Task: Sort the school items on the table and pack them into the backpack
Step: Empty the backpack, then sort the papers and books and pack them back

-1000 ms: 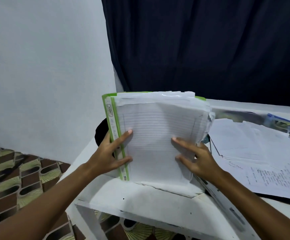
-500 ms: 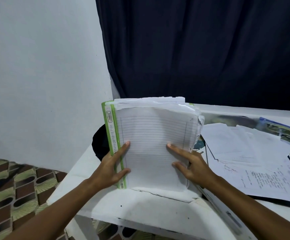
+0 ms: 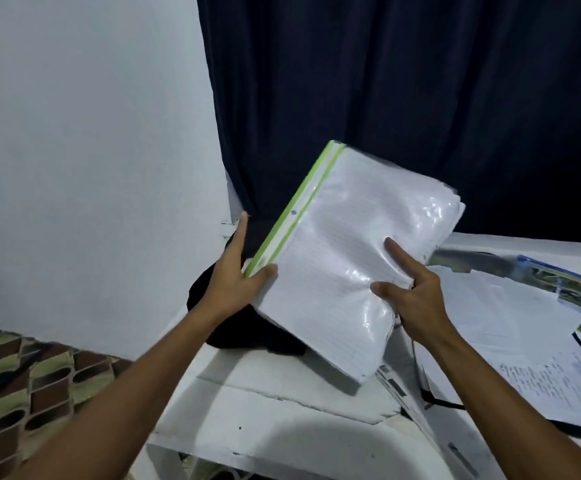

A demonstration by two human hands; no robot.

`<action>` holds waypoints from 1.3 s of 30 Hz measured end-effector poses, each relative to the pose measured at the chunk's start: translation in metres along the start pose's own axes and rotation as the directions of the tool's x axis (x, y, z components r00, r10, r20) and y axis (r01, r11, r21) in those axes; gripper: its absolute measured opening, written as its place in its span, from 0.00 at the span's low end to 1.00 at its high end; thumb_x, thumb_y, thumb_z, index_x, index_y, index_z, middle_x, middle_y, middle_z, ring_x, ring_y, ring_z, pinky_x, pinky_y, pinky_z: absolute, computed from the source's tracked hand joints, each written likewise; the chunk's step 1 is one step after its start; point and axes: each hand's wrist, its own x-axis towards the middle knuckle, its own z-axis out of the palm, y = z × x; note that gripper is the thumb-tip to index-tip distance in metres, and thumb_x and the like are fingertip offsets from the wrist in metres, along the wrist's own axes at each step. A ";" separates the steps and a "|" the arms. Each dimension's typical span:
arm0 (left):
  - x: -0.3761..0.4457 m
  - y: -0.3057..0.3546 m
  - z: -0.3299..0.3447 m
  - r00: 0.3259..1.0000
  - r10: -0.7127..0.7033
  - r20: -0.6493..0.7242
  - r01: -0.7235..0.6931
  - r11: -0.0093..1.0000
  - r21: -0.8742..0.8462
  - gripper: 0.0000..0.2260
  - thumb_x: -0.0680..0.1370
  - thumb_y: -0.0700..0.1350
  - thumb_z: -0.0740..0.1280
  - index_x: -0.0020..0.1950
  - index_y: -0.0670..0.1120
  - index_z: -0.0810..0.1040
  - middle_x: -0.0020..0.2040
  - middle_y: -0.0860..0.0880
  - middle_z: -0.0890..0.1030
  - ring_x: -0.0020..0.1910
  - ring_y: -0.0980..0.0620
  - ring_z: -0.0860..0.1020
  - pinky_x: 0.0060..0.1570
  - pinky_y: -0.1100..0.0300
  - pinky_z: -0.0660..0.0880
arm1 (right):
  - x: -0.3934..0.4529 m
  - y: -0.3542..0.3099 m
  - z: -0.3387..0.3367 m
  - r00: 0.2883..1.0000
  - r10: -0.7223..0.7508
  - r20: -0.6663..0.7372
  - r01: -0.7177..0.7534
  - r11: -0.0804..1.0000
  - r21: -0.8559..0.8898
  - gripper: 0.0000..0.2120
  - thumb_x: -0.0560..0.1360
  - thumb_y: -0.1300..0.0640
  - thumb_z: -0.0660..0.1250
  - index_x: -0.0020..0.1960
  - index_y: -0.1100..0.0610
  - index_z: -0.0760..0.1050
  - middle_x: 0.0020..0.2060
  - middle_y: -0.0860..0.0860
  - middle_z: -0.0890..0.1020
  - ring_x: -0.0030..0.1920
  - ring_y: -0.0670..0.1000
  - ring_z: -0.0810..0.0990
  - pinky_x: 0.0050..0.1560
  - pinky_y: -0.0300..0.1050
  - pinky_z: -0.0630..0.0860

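Note:
A thick clear file with a green spine [image 3: 355, 251], stuffed with lined paper, is lifted off the table and tilted to the right. My left hand [image 3: 235, 282] grips its green spine edge near the lower corner, thumb on top. My right hand [image 3: 410, 289] holds its right lower edge, thumb pressed on the plastic cover and index finger pointing up across it. Beneath the file lies a black backpack [image 3: 244, 327] at the table's far left corner, mostly hidden by the file and my left hand.
The white table [image 3: 282, 420] has a cracked top near the front. Loose written sheets [image 3: 524, 344] and a blue-edged picture book [image 3: 566, 289] lie at the right. A dark curtain [image 3: 403, 98] hangs behind, a white wall at left, patterned floor below.
The file stood upright on the table with both hands flat against its front. Now it is raised and tilted right over the black backpack, both hands gripping its lower edges.

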 end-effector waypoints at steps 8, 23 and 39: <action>-0.037 0.015 0.079 0.984 -0.128 0.124 0.177 0.802 -0.571 0.39 0.74 0.54 0.66 0.68 0.78 0.39 0.72 0.61 0.68 0.63 0.58 0.76 0.46 0.53 0.80 | 0.011 -0.019 0.000 0.983 -0.022 -0.181 0.039 0.995 0.093 0.34 0.70 0.77 0.67 0.71 0.54 0.69 0.58 0.37 0.75 0.50 0.29 0.78 0.47 0.28 0.76; 0.003 0.052 0.092 0.947 -0.320 0.038 0.173 0.405 -0.898 0.29 0.78 0.32 0.62 0.75 0.54 0.65 0.53 0.57 0.82 0.53 0.53 0.80 0.45 0.60 0.81 | 0.002 -0.027 -0.011 0.895 -0.152 -0.419 0.285 0.917 0.277 0.38 0.73 0.42 0.69 0.72 0.28 0.48 0.71 0.53 0.66 0.59 0.60 0.75 0.61 0.65 0.70; -0.009 -0.007 0.003 0.943 -0.208 0.258 0.321 0.772 -0.549 0.33 0.69 0.35 0.70 0.70 0.54 0.67 0.71 0.56 0.68 0.62 0.61 0.74 0.52 0.66 0.75 | -0.007 -0.021 -0.097 0.922 0.290 0.257 -0.387 0.719 0.577 0.29 0.67 0.43 0.72 0.68 0.43 0.73 0.63 0.58 0.78 0.59 0.57 0.80 0.51 0.50 0.81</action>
